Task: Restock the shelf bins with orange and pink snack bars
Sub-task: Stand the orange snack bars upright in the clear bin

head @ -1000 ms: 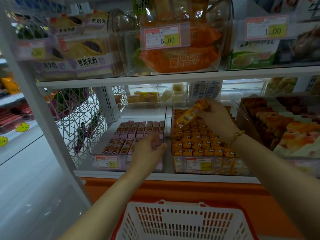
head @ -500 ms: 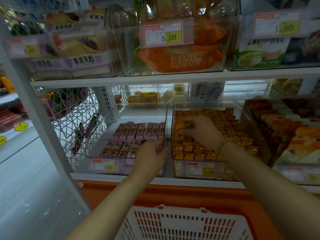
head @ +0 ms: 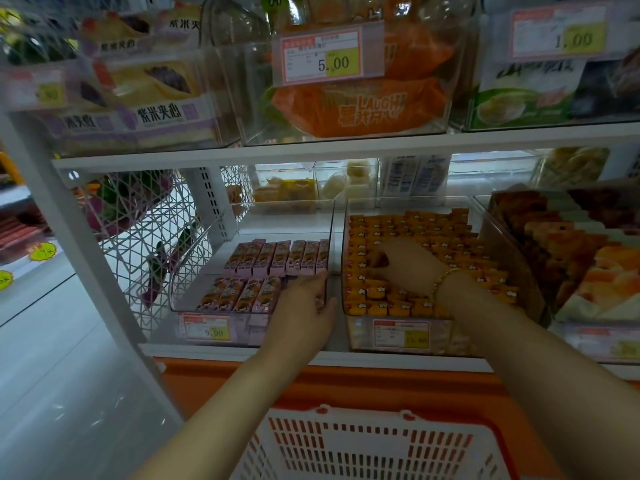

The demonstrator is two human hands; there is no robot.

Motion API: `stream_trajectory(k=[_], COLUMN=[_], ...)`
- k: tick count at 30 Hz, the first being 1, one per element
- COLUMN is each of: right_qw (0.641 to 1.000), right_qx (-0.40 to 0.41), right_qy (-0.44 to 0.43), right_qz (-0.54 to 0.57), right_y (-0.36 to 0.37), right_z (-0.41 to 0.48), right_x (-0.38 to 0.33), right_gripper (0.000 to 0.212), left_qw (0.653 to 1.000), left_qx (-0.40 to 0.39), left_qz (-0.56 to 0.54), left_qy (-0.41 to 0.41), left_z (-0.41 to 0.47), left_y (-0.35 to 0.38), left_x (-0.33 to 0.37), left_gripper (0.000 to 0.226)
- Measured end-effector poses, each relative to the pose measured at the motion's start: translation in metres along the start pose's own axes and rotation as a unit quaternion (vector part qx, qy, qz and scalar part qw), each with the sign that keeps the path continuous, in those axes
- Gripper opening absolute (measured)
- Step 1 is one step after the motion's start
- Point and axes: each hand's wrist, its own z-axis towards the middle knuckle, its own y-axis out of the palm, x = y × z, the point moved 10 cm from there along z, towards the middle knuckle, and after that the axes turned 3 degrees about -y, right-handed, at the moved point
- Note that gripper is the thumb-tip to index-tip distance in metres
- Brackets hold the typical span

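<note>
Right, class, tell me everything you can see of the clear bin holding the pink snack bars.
The clear bin is a transparent, plastic-looking tray with a low front and taller sloped sides, sitting on the white lower shelf. Two rows of pink snack bars lie in its front half; the back is bare. A price label reading 9.90 is on its front wall. The left hand rests over its front right corner, beside the orange-bar bin.

Pink snack bars lie side by side in two rows at the front of the clear left bin, seven in the back row and four showing in front. Just beside it, the clear right bin is packed nearly full with tight rows of orange snack bars, each marked with a small white shape.
</note>
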Motion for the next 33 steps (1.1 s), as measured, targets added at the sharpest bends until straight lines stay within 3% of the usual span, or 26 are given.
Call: stream_trajectory(k=[7,12,17,27,33], right_qw=[0.994,0.974,0.975,0.97,0.981], right_qx=[0.046,0.039,0.008,-0.019,-0.001], right_qy=[-0.077,-0.136,-0.138,-0.134,-0.132], right_qz=[-0.061,-0.175,-0.173,-0.201,-0.142], right_y=[-0.003,0.005,0.011,0.013,0.013], right_z=[-0.01,-0.018,-0.02,-0.023,-0.021], right_x=[-0.008,-0.021,-0.021,-0.024,-0.019], right_gripper=[0.019,0.048,0.06,0.065,0.071], left_qw=[1.0,0.999,0.998,0.999,0.999], left_qx=[-0.014,-0.027,-0.06,-0.036,-0.034], left_qz=[-0.005,0.01,0.016,-0.001,-0.002], left_qy=[-0.014,-0.021,-0.033,-0.032,-0.018], left_z=[-0.003,-0.007,-0.018,-0.021,-0.021], left_y=[0.006,0.011,0.018,0.007,0.002], left_x=[0.001,0.0,-0.002,0.008,0.013], left_gripper=[0.051,0.05,0.06,0.05,0.043])
